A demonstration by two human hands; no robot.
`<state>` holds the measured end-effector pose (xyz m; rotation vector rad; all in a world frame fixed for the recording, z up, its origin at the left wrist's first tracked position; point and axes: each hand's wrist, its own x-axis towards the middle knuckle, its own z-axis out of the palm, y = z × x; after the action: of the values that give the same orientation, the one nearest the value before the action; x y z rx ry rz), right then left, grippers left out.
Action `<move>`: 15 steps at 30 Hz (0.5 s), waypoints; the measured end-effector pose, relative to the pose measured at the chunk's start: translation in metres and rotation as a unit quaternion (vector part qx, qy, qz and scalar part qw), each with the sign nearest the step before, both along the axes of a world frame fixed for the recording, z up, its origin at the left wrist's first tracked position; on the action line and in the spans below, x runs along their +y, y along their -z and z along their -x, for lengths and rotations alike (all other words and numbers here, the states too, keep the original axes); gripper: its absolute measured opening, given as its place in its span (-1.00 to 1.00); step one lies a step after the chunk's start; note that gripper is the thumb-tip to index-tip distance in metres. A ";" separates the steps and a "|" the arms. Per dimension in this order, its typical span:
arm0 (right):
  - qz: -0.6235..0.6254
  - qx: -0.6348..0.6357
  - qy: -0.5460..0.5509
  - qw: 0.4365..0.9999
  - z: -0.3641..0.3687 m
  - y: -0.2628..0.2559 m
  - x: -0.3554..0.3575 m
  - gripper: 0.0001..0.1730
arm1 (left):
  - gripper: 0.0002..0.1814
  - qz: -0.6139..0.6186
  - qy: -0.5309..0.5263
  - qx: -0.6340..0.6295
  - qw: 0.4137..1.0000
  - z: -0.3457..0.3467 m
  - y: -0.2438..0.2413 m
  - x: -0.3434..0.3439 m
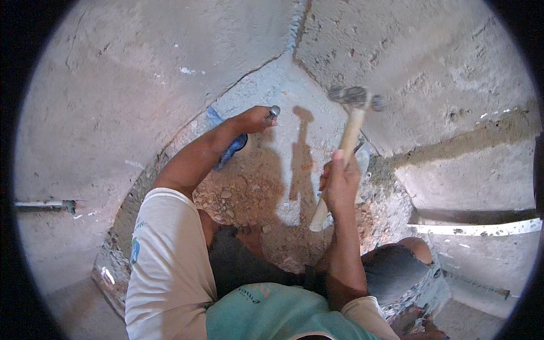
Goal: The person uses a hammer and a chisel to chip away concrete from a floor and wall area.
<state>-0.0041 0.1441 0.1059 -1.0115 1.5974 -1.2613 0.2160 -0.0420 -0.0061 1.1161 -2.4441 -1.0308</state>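
My right hand (pixel 342 182) grips a hammer by its pale wooden handle (pixel 354 127), a little below the middle. The hammer's metal head (pixel 352 97) is raised to the right of my left hand and blurred by motion. In my left hand (pixel 254 119) is a metal chisel or punch (pixel 274 111), with its round struck end towards me and its lower part hidden. The hammer head and the chisel are apart. Beneath both hands lies a pale, dusty floor patch (pixel 297 85), with shadows of the hammer and my arm across it.
Rough cement walls (pixel 127 76) meet in a corner ahead. Earth and small stones (pixel 238 187) cover the ground before my knees. A blue object (pixel 233 151) lies partly hidden under my left forearm. A white pipe or strip (pixel 480 228) runs along the right; a pipe end (pixel 46 205) shows at left.
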 end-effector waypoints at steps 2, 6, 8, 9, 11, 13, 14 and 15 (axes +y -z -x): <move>0.058 -0.009 0.016 0.998 0.004 -0.024 0.002 -0.59 | -0.77 -0.021 0.021 0.016 0.999 0.003 0.009 -0.001; 0.228 0.001 0.060 0.972 0.008 -0.078 0.007 -0.55 | -0.78 0.004 0.043 -0.006 0.999 0.018 0.015 -0.001; 0.298 -0.016 0.066 0.952 0.003 -0.095 0.005 -0.52 | -0.78 0.000 0.046 -0.023 0.999 0.018 0.014 0.001; 0.323 -0.031 0.063 0.944 -0.003 -0.103 0.003 -0.50 | -0.79 -0.007 0.047 -0.019 0.999 0.018 0.015 0.000; 0.315 -0.037 0.055 0.947 -0.011 -0.096 0.001 -0.50 | -0.80 -0.021 0.050 -0.012 0.998 0.016 0.017 0.001; 0.254 -0.013 0.052 0.966 -0.012 -0.054 0.000 -0.55 | -0.81 -0.021 0.054 -0.014 0.998 0.018 0.013 0.000; 0.202 0.072 0.035 0.976 -0.013 -0.015 0.000 -0.57 | -0.81 -0.020 0.058 -0.016 0.998 0.022 0.010 -0.001; 0.146 0.155 0.018 0.977 -0.017 0.025 0.001 -0.59 | -0.81 -0.023 0.049 -0.026 0.998 0.023 0.008 -0.001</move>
<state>0.0124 0.1454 0.0806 -1.4270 1.6972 -1.4464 0.1931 -0.0428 -0.0139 1.0604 -2.5515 -1.1038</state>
